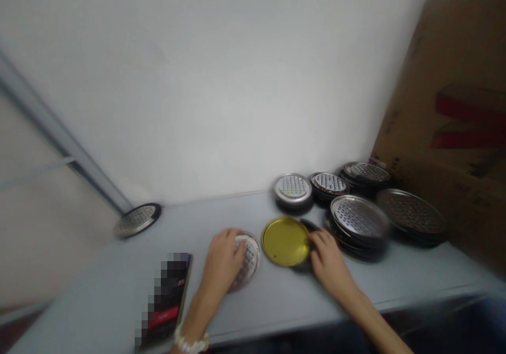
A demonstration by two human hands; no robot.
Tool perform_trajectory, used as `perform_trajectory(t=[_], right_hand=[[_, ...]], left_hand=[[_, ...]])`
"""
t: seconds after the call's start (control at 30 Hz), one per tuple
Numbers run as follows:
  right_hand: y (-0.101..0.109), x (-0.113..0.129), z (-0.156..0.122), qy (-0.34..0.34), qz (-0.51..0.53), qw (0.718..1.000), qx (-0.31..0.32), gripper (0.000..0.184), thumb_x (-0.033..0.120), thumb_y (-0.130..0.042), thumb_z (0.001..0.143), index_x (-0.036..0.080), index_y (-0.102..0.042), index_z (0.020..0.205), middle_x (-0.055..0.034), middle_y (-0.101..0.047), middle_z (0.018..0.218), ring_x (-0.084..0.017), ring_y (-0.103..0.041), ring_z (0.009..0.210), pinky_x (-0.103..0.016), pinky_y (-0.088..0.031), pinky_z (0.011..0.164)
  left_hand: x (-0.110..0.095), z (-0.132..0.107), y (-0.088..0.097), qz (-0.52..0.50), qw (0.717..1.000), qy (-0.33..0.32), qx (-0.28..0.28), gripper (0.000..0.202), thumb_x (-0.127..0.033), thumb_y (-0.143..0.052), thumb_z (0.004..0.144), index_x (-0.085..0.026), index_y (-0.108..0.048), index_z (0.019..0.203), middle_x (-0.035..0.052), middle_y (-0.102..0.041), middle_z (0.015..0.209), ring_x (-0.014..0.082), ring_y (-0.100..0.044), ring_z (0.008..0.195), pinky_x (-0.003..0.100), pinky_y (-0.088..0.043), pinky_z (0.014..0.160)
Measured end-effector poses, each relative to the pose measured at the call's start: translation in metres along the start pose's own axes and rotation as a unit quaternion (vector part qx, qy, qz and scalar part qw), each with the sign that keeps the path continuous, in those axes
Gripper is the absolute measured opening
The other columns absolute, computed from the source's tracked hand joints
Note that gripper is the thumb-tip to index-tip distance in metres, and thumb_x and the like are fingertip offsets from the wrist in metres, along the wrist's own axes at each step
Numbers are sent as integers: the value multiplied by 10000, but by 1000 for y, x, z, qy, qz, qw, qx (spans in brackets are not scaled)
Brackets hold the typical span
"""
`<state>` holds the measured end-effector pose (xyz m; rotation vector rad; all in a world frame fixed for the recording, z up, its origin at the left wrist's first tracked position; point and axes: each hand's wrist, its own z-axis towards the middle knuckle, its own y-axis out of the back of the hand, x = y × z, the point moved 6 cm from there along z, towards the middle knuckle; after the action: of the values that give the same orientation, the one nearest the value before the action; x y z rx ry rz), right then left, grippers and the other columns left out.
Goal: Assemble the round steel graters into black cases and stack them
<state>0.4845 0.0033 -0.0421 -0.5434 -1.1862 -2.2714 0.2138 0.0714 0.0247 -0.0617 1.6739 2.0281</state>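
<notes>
My left hand [223,256] is closed on the edge of a round metal grater disc [251,254], with its fingers over the far left part and hiding some of it. The disc is silver with rows of small holes. To its right is a yellow round lid-like disc [285,241] with a raised rim. My right hand [326,254] grips its right edge, fingers bent. Something dark and round shows beneath the yellow disc; I cannot make out whether the fingers hold that too.
Stacks of round graters [358,219] stand at the right of the grey table [221,217], beside a large cardboard box [446,169]. One grater [138,220] lies at the far left. A phone-like dark object [168,301], partly pixelated, lies near the front.
</notes>
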Motion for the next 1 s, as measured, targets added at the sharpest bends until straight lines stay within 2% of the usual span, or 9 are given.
perform_trajectory(t=[0.1,0.17,0.3,0.5,0.63,0.73,0.83,0.9,1.0], right_hand=[[1,-3,-3,2,16,1000,0,352,85,-420,845,214,-610,1112,-107,-662,1205,-323,-494,1321,-593,-423,1127],[5,-5,-5,0,25,1000,-2,369,90,-410,837,212,-604,1125,-103,-665,1214,-307,-514,1312,-575,-435,1123],[11,-4,-6,-16,47,999,-15,406,95,-404,805,214,-600,1140,-95,-663,1238,-267,-564,1275,-503,-466,1106],[17,-7,-2,-50,77,995,-33,352,130,-391,823,219,-646,1049,-82,-715,1151,-251,-621,1226,-469,-489,1079],[16,-9,-2,-67,80,993,-46,300,179,-448,859,213,-670,1058,-102,-714,1198,-293,-567,1314,-523,-454,1106],[15,-6,-2,-64,86,993,-43,244,243,-497,912,220,-671,1083,-103,-714,1207,-306,-550,1332,-546,-438,1117],[17,1,-2,-45,78,995,-46,198,291,-530,951,224,-662,1083,-104,-717,1196,-316,-537,1341,-560,-430,1121],[20,7,-2,-21,69,996,-50,179,302,-535,971,225,-657,1076,-106,-720,1179,-319,-542,1331,-556,-441,1108],[22,18,-3,30,53,997,-37,151,291,-538,985,225,-656,1052,-102,-736,1104,-320,-572,1280,-540,-464,1068]], left_hand=[[-55,-8,-20,-85,987,-107,80,216,-192,-683,885,-196,-685,1101,104,-664,1249,291,-580,1216,450,-436,1085],[-79,-19,-34,-108,975,-144,133,234,-124,-767,803,-209,-694,1009,93,-634,1299,300,-548,1270,464,-417,1111],[-87,-37,-50,-125,967,-141,172,240,9,-740,765,-195,-666,866,90,-628,1260,294,-563,1245,471,-442,1086],[-75,-51,-46,-164,958,-156,173,262,44,-707,760,-200,-643,835,84,-602,1288,271,-547,1286,447,-422,1123],[-60,-54,-38,-175,955,-151,185,250,-106,-823,736,-235,-683,898,77,-591,1370,306,-485,1378,473,-380,1173],[-28,-46,-26,-150,974,-109,131,461,-241,-856,737,-280,-682,1162,101,-564,1441,349,-444,1418,548,-339,1195],[13,-38,-17,-95,991,-62,72,799,-311,-875,698,-285,-535,1420,138,-491,1526,398,-386,1458,616,-303,1198],[34,-35,-17,-71,994,-39,78,924,-343,-888,668,-263,-462,1485,161,-454,1559,417,-368,1468,625,-304,1193],[45,-33,-18,-72,992,-32,103,907,-358,-870,693,-240,-456,1491,174,-459,1558,399,-385,1463,588,-305,1203]])
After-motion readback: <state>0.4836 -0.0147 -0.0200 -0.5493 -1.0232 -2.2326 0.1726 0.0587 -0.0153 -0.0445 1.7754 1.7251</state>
